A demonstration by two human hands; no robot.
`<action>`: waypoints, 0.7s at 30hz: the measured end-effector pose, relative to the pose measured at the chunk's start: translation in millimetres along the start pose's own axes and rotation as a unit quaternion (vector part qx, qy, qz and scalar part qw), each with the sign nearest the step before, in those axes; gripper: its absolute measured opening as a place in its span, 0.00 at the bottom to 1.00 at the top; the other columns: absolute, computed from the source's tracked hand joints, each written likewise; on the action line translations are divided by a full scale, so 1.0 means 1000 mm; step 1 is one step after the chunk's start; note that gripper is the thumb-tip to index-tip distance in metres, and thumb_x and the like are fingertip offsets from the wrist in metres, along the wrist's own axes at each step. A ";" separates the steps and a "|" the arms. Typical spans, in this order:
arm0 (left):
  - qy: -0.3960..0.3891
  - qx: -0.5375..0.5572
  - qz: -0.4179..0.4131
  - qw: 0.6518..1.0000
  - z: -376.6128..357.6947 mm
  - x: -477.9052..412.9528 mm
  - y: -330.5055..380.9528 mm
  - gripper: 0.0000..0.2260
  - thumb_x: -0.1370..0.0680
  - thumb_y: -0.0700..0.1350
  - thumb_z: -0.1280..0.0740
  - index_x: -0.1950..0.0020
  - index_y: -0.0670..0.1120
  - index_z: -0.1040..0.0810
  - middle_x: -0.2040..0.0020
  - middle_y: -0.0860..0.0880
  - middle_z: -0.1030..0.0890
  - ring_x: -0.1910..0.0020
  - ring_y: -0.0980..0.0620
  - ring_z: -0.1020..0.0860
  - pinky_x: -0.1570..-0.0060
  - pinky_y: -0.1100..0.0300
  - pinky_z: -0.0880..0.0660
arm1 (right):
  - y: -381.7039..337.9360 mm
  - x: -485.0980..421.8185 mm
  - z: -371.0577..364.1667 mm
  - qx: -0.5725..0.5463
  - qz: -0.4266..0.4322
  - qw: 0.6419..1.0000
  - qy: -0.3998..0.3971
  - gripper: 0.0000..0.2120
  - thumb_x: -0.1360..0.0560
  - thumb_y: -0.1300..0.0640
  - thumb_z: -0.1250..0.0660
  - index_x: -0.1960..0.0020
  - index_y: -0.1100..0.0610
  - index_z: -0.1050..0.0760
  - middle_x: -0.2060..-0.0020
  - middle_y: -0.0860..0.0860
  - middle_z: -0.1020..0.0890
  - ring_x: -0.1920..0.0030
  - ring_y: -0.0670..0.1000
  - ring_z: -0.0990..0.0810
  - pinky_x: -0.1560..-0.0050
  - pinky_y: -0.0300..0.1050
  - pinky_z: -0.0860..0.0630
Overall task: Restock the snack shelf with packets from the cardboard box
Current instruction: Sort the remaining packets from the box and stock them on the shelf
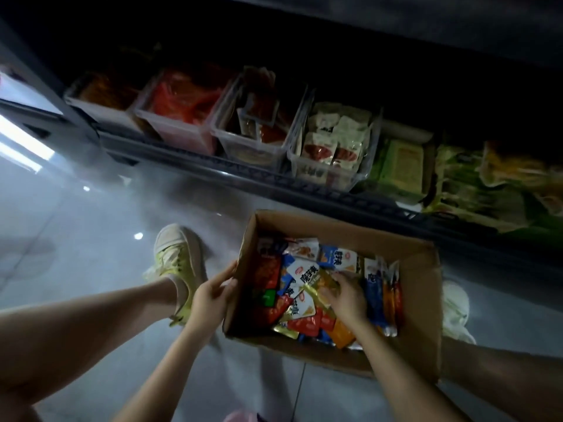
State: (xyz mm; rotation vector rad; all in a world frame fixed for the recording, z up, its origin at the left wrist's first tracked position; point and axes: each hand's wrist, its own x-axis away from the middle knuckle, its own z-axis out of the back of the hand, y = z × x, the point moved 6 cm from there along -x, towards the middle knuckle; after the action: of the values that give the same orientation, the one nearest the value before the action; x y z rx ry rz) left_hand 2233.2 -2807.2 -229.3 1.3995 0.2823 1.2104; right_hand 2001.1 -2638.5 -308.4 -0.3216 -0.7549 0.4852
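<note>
Packets (304,271) partly under R hand (347,296)

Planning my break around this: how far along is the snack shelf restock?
Early, by the look of it. Done: the shelf bins already hold some stock, though which of it came from this box can't be told. In hand: the left hand grips the cardboard box by its wall, and the right hand pinches a gold packet inside. Left: the box is heaped with packets to shelve.
</note>
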 end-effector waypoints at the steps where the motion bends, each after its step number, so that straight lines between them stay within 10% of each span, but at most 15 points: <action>1: 0.003 0.004 -0.001 1.000 0.001 0.001 0.001 0.17 0.20 0.33 0.39 0.36 0.51 0.27 0.53 0.65 0.17 0.49 0.65 0.20 0.53 0.72 0.25 | -0.001 -0.003 -0.004 0.017 -0.006 1.000 0.003 0.25 0.24 0.47 0.34 0.29 0.51 0.34 0.32 0.52 0.29 0.34 0.55 0.29 0.38 0.53 0.27; 8: 0.035 0.003 -0.014 0.999 0.010 0.011 0.002 0.18 0.21 0.31 0.39 0.36 0.49 0.28 0.49 0.61 0.19 0.53 0.70 0.21 0.53 0.75 0.27 | -0.001 0.006 -0.016 0.130 -0.031 0.990 0.053 0.29 0.29 0.47 0.28 0.31 0.50 0.31 0.33 0.51 0.28 0.31 0.53 0.33 0.33 0.50 0.36; 13: 0.045 -0.021 -0.012 0.999 0.016 0.017 0.006 0.19 0.21 0.32 0.38 0.36 0.51 0.28 0.47 0.52 0.20 0.53 0.66 0.21 0.53 0.72 0.25 | 0.005 0.025 0.002 -0.140 -0.060 0.988 0.022 0.09 0.25 0.59 0.31 0.46 0.55 0.23 0.49 0.51 0.19 0.52 0.50 0.21 0.50 0.48 0.23; 21: 0.158 -0.057 -0.052 0.984 0.013 0.037 0.048 0.11 0.25 0.44 0.29 0.43 0.48 0.22 0.52 0.50 0.18 0.52 0.52 0.20 0.54 0.64 0.25 | -0.031 0.063 0.060 -0.434 -0.058 0.893 -0.101 0.15 0.30 0.63 0.27 0.45 0.58 0.22 0.54 0.53 0.15 0.54 0.53 0.16 0.51 0.49 0.21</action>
State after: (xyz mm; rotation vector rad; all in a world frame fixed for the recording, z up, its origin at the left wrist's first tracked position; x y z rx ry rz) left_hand 2236.4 -2799.9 -168.1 1.0785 0.4936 1.3387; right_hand 2007.1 -2625.0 -217.0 -1.0658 -1.1675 0.0345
